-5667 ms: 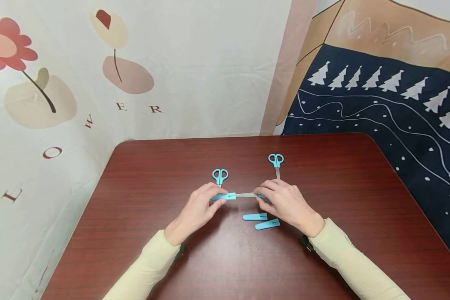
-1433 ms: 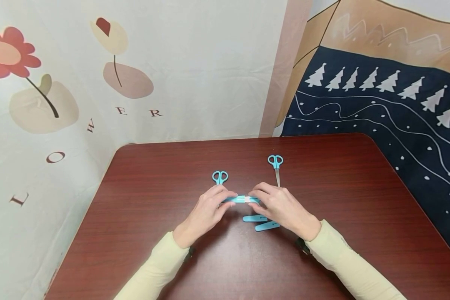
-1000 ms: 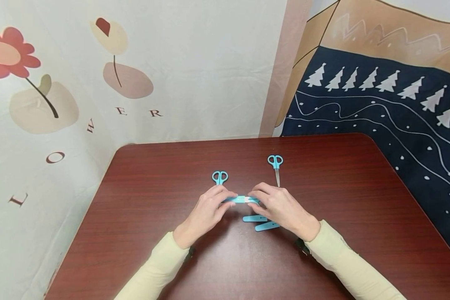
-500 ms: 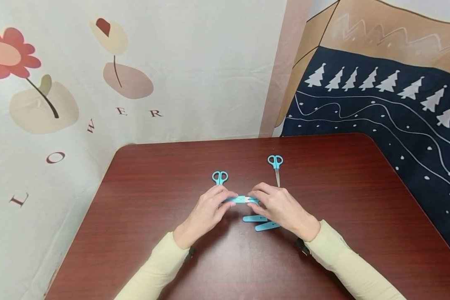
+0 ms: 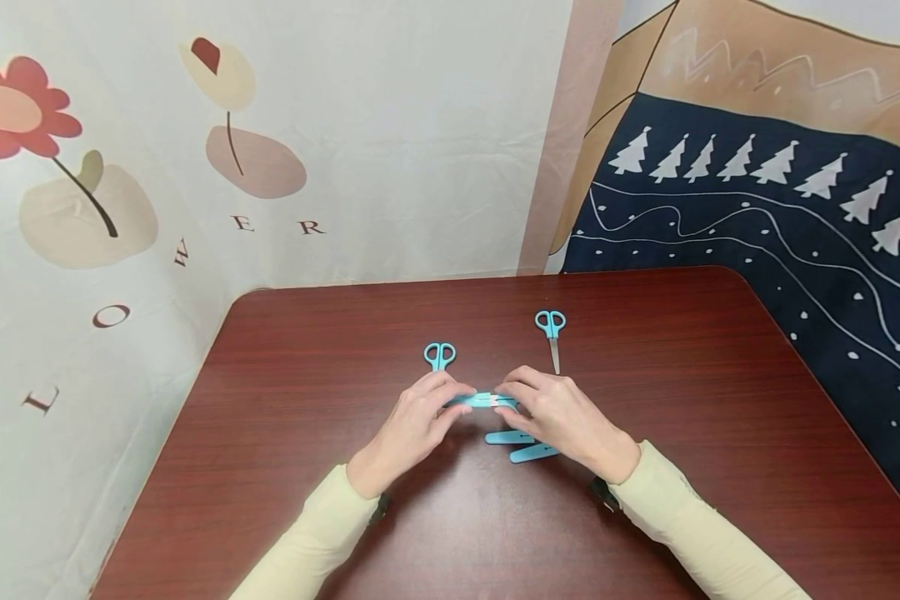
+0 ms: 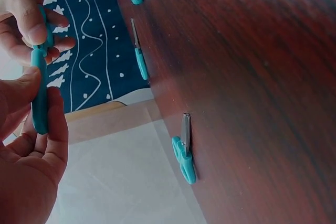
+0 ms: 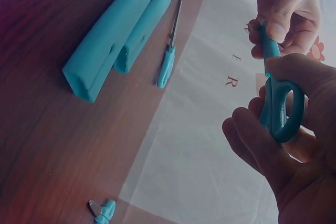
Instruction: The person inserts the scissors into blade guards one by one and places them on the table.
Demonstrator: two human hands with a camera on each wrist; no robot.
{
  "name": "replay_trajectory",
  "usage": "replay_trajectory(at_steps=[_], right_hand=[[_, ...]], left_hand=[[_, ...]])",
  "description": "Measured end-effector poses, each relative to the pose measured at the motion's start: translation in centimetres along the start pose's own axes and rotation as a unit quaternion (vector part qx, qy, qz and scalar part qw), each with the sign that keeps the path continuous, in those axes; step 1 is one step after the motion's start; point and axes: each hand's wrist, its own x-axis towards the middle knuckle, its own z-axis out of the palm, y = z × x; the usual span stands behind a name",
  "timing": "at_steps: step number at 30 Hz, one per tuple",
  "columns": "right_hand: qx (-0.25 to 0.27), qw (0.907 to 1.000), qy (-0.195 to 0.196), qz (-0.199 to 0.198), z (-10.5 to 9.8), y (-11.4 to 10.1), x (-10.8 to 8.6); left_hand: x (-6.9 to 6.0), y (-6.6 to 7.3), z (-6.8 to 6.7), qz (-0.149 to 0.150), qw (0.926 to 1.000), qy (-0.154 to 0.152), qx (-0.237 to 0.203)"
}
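Observation:
Above the table, my left hand (image 5: 412, 425) pinches a turquoise blade cover (image 5: 480, 400) between thumb and fingers. The right hand (image 5: 570, 417) grips the turquoise handles of a pair of scissors, whose loops show as a handle (image 7: 292, 111) in the right wrist view. Most of the blade is inside the cover; a short pale stretch (image 5: 495, 400) shows between cover and handles. In the left wrist view the cover (image 6: 39, 93) lies between the left thumb and fingers, and the right hand (image 6: 26, 14) is at its far end.
Two uncovered scissors lie behind the hands, one at left (image 5: 440, 356) and one at right (image 5: 551, 325). Two loose covers, one (image 5: 508, 437) just behind the other (image 5: 532, 453), lie below the right hand on the dark red table (image 5: 307, 333). Printed cloths hang behind.
Compared with the earliest frame, the cover and handles are much closer together, and the long bare blade is now mostly inside the cover. Over the last second the hands have hardly moved.

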Motion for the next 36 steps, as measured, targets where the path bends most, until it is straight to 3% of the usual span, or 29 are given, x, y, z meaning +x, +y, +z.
replay_trajectory(at_steps=[13, 22, 36], right_hand=[[0.005, 1.0000, -0.001, 0.002, -0.04, -0.06, 0.00], [0.017, 0.9998, -0.002, 0.014, -0.08, -0.18, -0.04], [0.017, 0.9998, 0.006, 0.011, -0.02, -0.18, 0.00]], left_hand=[[0.00, 0.13, -0.04, -0.007, 0.9999, -0.009, -0.006], [0.05, 0.01, 0.08, 0.017, 0.9998, 0.009, -0.007], [0.10, 0.10, 0.18, 0.027, 0.9993, 0.023, -0.013]])
